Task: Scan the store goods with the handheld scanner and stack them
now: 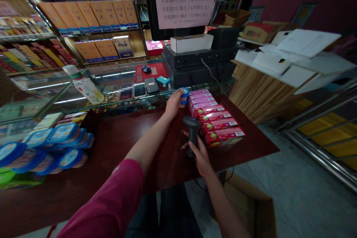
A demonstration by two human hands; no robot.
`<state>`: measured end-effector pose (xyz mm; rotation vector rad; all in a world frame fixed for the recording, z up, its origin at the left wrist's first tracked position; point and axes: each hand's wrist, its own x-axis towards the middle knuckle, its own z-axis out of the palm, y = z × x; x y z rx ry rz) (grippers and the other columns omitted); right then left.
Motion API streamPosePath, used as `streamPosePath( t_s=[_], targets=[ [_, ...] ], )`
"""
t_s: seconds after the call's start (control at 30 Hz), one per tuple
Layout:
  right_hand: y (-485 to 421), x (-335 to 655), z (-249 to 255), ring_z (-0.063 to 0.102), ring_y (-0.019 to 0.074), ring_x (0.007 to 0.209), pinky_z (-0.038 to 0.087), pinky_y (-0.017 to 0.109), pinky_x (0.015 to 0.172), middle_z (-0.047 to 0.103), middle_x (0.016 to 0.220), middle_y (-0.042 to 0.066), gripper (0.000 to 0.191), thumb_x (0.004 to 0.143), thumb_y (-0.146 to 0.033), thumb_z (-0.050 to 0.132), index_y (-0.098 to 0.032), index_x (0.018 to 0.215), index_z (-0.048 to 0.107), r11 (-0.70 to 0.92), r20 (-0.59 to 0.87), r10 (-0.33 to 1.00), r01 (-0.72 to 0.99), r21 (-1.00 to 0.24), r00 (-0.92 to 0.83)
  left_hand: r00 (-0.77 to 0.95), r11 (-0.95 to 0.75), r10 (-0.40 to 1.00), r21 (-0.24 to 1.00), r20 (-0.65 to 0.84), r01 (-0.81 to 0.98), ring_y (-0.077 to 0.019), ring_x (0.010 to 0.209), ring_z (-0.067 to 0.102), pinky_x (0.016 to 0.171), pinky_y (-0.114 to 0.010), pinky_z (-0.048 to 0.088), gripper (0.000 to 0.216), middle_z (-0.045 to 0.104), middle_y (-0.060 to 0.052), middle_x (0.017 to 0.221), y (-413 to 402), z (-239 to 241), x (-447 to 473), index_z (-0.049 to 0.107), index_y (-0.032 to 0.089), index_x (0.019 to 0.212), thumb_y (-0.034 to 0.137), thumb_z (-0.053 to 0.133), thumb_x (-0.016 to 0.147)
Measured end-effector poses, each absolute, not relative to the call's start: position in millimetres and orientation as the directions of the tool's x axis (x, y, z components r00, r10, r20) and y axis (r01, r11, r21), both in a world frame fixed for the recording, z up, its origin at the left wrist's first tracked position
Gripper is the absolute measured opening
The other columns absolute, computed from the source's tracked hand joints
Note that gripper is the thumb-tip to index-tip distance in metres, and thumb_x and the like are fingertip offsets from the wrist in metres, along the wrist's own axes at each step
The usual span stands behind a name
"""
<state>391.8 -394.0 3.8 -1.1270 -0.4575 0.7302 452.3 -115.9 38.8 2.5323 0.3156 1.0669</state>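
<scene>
My left hand (174, 103) reaches over the far part of the dark red tabletop (119, 134), its fingers closed on a small blue-lidded tub (184, 96). The tub is beside a row of pink boxes (205, 99). Nearer to me, my right hand (200, 153) is wrapped round the handle of a black barcode scanner (191, 134), held upright with its head at the top. Red boxes (223, 124) continue the row just right of the scanner. Blue-lidded containers (63, 134) are piled on the left of the table.
A glass counter (117, 72) runs behind the table, with a bottle (83, 85), phones (139, 90) and a mouse (146, 68). A monitor (181, 3) stands beyond. White cartons (304, 52) lie at the right. A cardboard box (251, 200) stands on the floor.
</scene>
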Motion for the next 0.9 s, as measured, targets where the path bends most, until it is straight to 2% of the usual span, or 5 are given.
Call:
streamPosePath(
  t_s=[0.23, 0.43, 0.7, 0.8, 0.9],
  targets=[
    [-401, 395, 11, 0.073, 0.0204, 0.078, 0.056, 0.038, 0.081, 0.072, 0.137, 0.007, 0.049, 0.09, -0.047, 0.076, -0.031, 0.136, 0.069, 0.205, -0.004, 0.829, -0.31, -0.928, 0.56, 0.693, -0.93, 0.271, 0.369, 0.668, 0.008, -0.0218, 0.159, 0.031, 0.13, -0.045, 0.033, 0.061, 0.039, -0.014, 0.168, -126, 53, 385, 0.042, 0.02, 0.158, 0.011, 0.051, 0.098],
    [-387, 365, 22, 0.075, 0.0243, 0.09, 0.054, 0.038, 0.085, 0.081, 0.111, 0.009, 0.052, 0.088, -0.044, 0.079, -0.027, 0.136, 0.07, 0.111, -0.032, 0.936, -0.379, -0.919, 0.352, 0.596, -0.913, 0.408, 0.294, 0.692, 0.285, -0.0226, 0.159, 0.031, 0.13, -0.051, 0.031, 0.06, 0.043, -0.012, 0.166, -145, 42, 225, 0.043, 0.024, 0.158, 0.013, 0.046, 0.1],
    [-324, 260, 31, 0.066, 0.0129, 0.066, 0.048, 0.027, 0.06, 0.075, 0.131, 0.011, 0.043, 0.081, -0.04, 0.081, -0.023, 0.12, 0.077, 0.063, -0.007, 0.992, -0.535, -0.842, 0.129, 0.308, -0.723, 0.6, 0.336, 0.738, 0.604, -0.025, 0.161, 0.026, 0.132, -0.051, 0.028, 0.057, 0.039, -0.01, 0.168, -156, 39, 25, 0.043, 0.025, 0.159, 0.019, 0.047, 0.102],
    [-309, 228, 28, 0.059, 0.0099, 0.054, 0.041, 0.025, 0.049, 0.077, 0.125, 0.013, 0.043, 0.082, -0.043, 0.079, -0.02, 0.118, 0.077, 0.008, 0.001, 1.0, -0.507, -0.862, 0.015, 0.271, -0.675, 0.643, 0.364, 0.717, 0.641, -0.0253, 0.159, 0.031, 0.13, -0.048, 0.032, 0.056, 0.042, -0.013, 0.166, -151, 29, -16, 0.044, 0.021, 0.157, 0.022, 0.051, 0.102],
    [-304, 208, 27, 0.059, 0.01, 0.051, 0.043, 0.025, 0.048, 0.078, 0.122, 0.013, 0.043, 0.082, -0.042, 0.079, -0.02, 0.119, 0.076, -0.035, 0.001, 0.996, -0.426, -0.904, -0.084, 0.274, -0.63, 0.703, 0.395, 0.657, 0.669, -0.0268, 0.156, 0.038, 0.127, -0.049, 0.037, 0.052, 0.051, -0.015, 0.159, -145, 12, -33, 0.05, 0.019, 0.152, 0.022, 0.053, 0.1]
  ],
)
